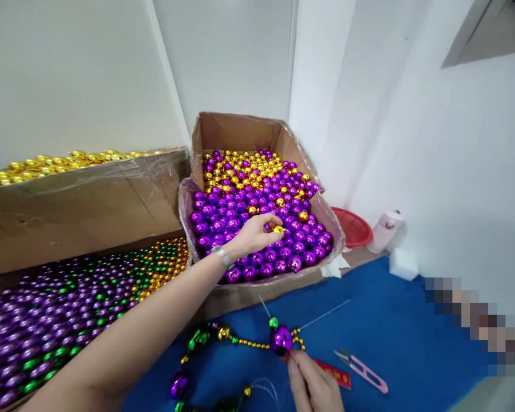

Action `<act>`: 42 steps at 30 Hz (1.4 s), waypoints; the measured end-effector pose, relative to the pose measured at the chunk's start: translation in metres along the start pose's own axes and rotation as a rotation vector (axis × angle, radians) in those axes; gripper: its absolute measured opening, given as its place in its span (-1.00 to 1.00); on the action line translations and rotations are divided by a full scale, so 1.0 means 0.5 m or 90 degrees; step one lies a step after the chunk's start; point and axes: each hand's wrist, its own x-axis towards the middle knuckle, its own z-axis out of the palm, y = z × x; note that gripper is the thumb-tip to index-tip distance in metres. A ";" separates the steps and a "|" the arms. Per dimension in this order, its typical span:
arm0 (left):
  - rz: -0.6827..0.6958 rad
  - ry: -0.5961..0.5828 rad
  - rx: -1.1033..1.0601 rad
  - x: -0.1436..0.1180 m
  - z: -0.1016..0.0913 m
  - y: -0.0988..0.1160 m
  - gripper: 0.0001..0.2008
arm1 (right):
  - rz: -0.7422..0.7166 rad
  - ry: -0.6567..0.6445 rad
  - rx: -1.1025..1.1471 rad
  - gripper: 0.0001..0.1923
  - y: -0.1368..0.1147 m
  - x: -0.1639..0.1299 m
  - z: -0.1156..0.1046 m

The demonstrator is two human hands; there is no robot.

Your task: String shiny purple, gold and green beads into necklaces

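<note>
So, the strand (199,340) on the table (386,312) looks partly done: plenty beaded, thread ends (325,315) bare. Left hand (254,233) pinches a gold bead (277,229) over the box (257,290); right hand (314,382) grips the strand at a big purple bead (281,339).

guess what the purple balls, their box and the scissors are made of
Purple balls: likely plastic, mirror-glossy with sharp highlights; coated glass possible.
Box: probably cardboard, matt brown walls; shiny film or tape at rim.
Scissors: grey blades look metal; smooth pink handle, perhaps plastic.
</note>
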 end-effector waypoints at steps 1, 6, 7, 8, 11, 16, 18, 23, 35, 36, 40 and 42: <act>-0.004 0.008 -0.087 -0.042 -0.007 -0.001 -0.67 | 0.007 -0.005 0.009 -0.68 -0.008 0.004 -0.009; -0.147 0.082 -0.664 -0.235 0.001 -0.012 -0.65 | -0.047 -0.092 0.014 -0.75 -0.031 0.020 -0.034; -0.171 0.097 -0.692 -0.264 0.007 -0.014 -0.64 | -0.065 -0.109 0.007 -0.76 -0.032 0.021 -0.033; -0.186 0.115 -0.702 -0.288 0.013 -0.015 -0.65 | -0.080 -0.122 -0.002 -0.76 -0.034 0.020 -0.031; -0.202 0.149 -0.683 -0.336 0.025 -0.016 -0.66 | -0.107 -0.152 -0.030 -0.75 -0.036 0.015 -0.022; -0.216 0.157 -0.647 -0.368 0.029 -0.017 -0.66 | -0.108 -0.186 -0.064 -0.75 -0.041 0.006 -0.016; -0.217 0.156 -0.623 -0.374 0.026 -0.016 -0.64 | -0.120 -0.189 -0.088 -0.75 -0.042 0.004 -0.020; -0.144 0.139 -0.410 -0.382 0.008 -0.005 -0.62 | -0.191 -0.179 -0.244 -0.73 -0.036 0.007 -0.033; -0.260 0.136 -0.753 -0.417 0.069 0.010 -0.64 | -0.041 -0.220 -0.115 -0.79 -0.060 0.003 -0.014; -0.272 0.154 -0.779 -0.420 0.075 0.009 -0.62 | -0.036 -0.232 -0.105 -0.78 -0.059 0.000 -0.014; -0.291 0.207 -0.808 -0.431 0.087 0.010 -0.59 | -0.038 -0.235 -0.059 -0.75 -0.049 -0.008 -0.014; -0.285 0.220 -0.782 -0.437 0.087 0.014 -0.58 | -0.019 -0.222 -0.038 -0.74 -0.044 -0.010 -0.013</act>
